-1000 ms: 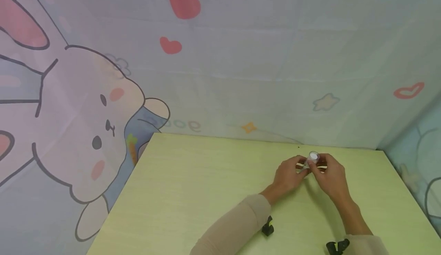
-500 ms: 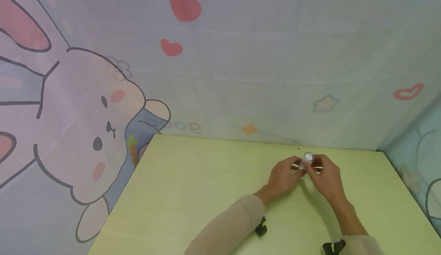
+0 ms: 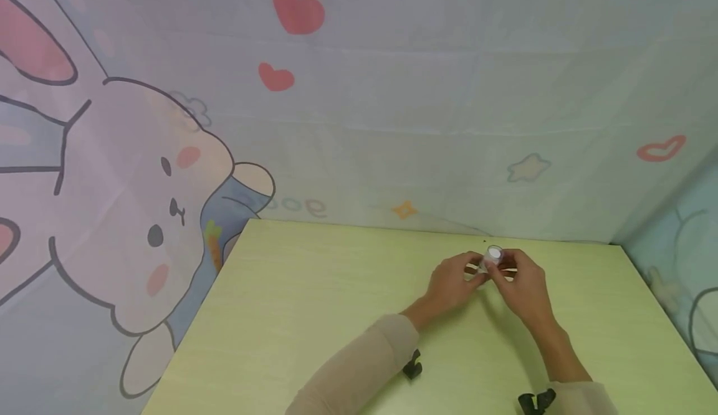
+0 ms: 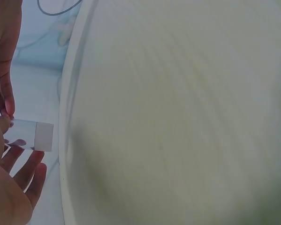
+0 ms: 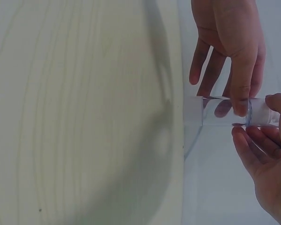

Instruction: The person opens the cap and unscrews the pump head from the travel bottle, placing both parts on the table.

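A small clear cylindrical bottle (image 3: 493, 255) is held between both hands over the right part of the table. In the right wrist view the bottle (image 5: 217, 111) has a white band at its lower end and a white part inside the clear upper end. My left hand (image 3: 450, 283) pinches its clear middle between thumb and fingers. My right hand (image 3: 526, 285) grips the upper end, with the thumb on the near side. The white lower end (image 4: 44, 136) points toward the table, and a narrow gap shows in the left wrist view.
A pale yellow-green wooden table (image 3: 314, 290) spreads below the hands. Behind it hangs a cloth backdrop (image 3: 381, 103) with hearts and a rabbit. Black mounts (image 3: 413, 365) sit by both sleeves. Shadows of the hands fall on the tabletop.
Both hands have drifted slightly left together with the bottle. Their hold on it looks much the same.
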`<state>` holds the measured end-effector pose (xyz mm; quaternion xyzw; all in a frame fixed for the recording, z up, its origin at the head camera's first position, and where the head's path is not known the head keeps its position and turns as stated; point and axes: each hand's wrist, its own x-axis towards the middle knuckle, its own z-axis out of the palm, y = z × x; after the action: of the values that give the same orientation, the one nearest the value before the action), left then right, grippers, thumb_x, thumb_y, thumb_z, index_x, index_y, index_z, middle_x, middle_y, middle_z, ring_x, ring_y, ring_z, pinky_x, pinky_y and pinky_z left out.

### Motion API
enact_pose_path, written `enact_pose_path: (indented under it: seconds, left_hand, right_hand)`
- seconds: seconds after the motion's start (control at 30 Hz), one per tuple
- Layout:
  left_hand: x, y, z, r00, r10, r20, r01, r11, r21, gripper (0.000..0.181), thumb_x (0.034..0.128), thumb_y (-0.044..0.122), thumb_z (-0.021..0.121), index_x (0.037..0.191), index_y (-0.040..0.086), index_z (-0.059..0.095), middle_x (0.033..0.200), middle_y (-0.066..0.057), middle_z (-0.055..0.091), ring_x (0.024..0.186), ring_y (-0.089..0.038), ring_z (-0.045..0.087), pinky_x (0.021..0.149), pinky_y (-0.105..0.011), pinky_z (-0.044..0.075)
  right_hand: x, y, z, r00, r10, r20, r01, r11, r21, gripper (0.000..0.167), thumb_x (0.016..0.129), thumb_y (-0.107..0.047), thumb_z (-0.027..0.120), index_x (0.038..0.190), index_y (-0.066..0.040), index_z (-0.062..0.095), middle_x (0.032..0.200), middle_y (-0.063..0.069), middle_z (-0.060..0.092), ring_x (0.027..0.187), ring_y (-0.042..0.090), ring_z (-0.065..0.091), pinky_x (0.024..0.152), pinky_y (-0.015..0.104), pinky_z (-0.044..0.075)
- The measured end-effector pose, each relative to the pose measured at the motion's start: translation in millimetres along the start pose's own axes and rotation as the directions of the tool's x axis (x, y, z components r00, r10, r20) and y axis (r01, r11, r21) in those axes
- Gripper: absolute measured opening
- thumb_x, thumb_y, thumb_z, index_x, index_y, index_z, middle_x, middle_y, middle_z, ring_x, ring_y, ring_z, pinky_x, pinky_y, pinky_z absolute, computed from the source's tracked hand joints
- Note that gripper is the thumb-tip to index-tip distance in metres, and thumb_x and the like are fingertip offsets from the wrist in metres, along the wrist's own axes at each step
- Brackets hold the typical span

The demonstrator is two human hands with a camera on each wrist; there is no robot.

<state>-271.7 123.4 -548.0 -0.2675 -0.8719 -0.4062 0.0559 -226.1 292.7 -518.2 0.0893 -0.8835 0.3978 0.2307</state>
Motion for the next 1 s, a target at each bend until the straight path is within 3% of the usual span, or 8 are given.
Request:
enact_pose_path:
  seconds: [0.13,0.4,0.6,1.0]
  left_hand:
    - [-1.6,-1.8,-4.1,1.0,-0.011,-0.005,0.011,1.0,-0.01,0.034,0.1039,0.041,0.07,0.135,0.027,0.069,0.126,0.015,0.073,0.106,-0.004,0.073,0.083,-0.012,0.053]
    - [-4.3,-5.7,-11.7,1.0,-0.024,-0.005,0.024,1.0,-0.016,0.037,0.1039,0.042,0.07,0.138,0.028,0.068,0.127,0.014,0.073,0.106,-0.005,0.073,0.085,-0.015,0.055]
    - [-4.3,-3.2,-15.0,1.0,-0.016,0.008,0.016,1.0,-0.002,0.039,0.1045,0.045,0.068,0.14,0.029,0.067,0.128,0.015,0.073,0.105,0.0,0.072,0.084,-0.015,0.056]
    - [-7.8,2.2,-28.5,1.0,0.003,-0.007,-0.003,1.0,-0.026,0.038,0.1041,0.042,0.07,0.138,0.026,0.068,0.127,0.012,0.074,0.106,-0.006,0.074,0.086,-0.016,0.056]
  right_hand:
    - [1.3,-5,3,1.0,0.007,0.005,-0.008,1.0,0.012,0.034,0.102,-0.016,0.074,0.121,0.01,0.063,0.108,0.022,0.071,0.097,0.038,0.072,0.081,0.046,0.063]
    - [3.7,-13,7,1.0,0.006,0.015,-0.007,1.0,0.028,0.034,0.103,-0.017,0.073,0.121,0.01,0.063,0.106,0.021,0.07,0.097,0.038,0.071,0.082,0.054,0.062]
    - [3.9,-14,5,1.0,-0.002,-0.001,0.002,1.0,0.016,0.033,0.102,-0.017,0.074,0.12,0.008,0.064,0.105,0.02,0.071,0.096,0.037,0.072,0.082,0.054,0.062]
    - [7.9,-25,2,0.999,-0.036,-0.005,0.036,0.998,0.047,0.031,0.1,-0.015,0.077,0.118,0.007,0.066,0.104,0.019,0.072,0.095,0.036,0.073,0.08,0.055,0.062]
